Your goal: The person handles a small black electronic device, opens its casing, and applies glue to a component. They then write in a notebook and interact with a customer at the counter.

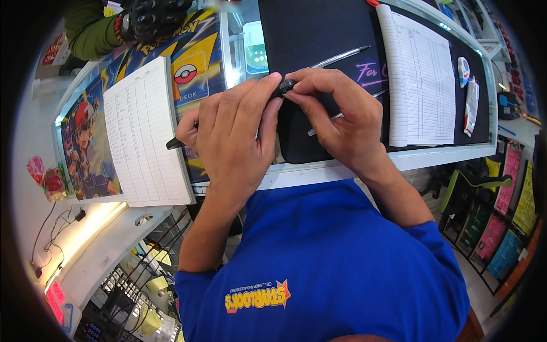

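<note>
Both hands meet above the counter around a slim black object (283, 88), its kind hard to make out. My left hand (233, 122) is closed, with thumb and forefinger pinching the object's left side. A dark strip (174, 143) sticks out past the little finger of that hand; whether it belongs to the same object is hidden. From the other side, my right hand (345, 111) grips the object's right end between thumb and fingertips. Just beyond the right hand lies a clear pen (342, 56) on the black mat (319, 28). Another pen (311, 132) is partly covered by that hand.
An open ruled notebook (142, 137) rests at left on a colourful playmat (91, 142). Another notebook (424, 85) lies at right, beside a small white-and-blue item (463, 71) and a white tube (471, 107). Another person's gloved hand (154, 21) is at the far left.
</note>
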`<state>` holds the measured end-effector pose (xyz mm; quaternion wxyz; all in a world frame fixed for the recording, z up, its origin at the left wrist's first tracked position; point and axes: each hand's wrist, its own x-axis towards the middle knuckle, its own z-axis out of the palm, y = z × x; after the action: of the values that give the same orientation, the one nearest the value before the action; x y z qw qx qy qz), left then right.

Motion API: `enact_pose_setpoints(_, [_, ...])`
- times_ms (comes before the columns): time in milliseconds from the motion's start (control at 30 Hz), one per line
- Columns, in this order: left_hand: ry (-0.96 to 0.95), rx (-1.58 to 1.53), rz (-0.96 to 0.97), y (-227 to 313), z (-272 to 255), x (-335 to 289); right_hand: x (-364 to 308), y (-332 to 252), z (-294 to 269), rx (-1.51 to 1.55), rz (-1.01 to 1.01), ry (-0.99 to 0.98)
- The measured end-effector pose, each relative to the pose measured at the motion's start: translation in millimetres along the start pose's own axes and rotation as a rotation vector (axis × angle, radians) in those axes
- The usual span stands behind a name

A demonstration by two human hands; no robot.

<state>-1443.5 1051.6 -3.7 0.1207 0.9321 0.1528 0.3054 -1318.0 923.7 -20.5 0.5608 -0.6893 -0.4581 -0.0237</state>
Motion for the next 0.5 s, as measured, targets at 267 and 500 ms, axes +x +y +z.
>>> enact_pose_setpoints(267, [-0.031,0.003,0.0,2.4,-2.5,-1.8,0.3,-8.6,-22.9,0.132,0.145,-0.027])
enact_pose_setpoints(500, [-0.036,-0.036,0.006,2.0,-4.3,-6.5,-5.4,39.2,-192.8,-0.618,0.345,0.339])
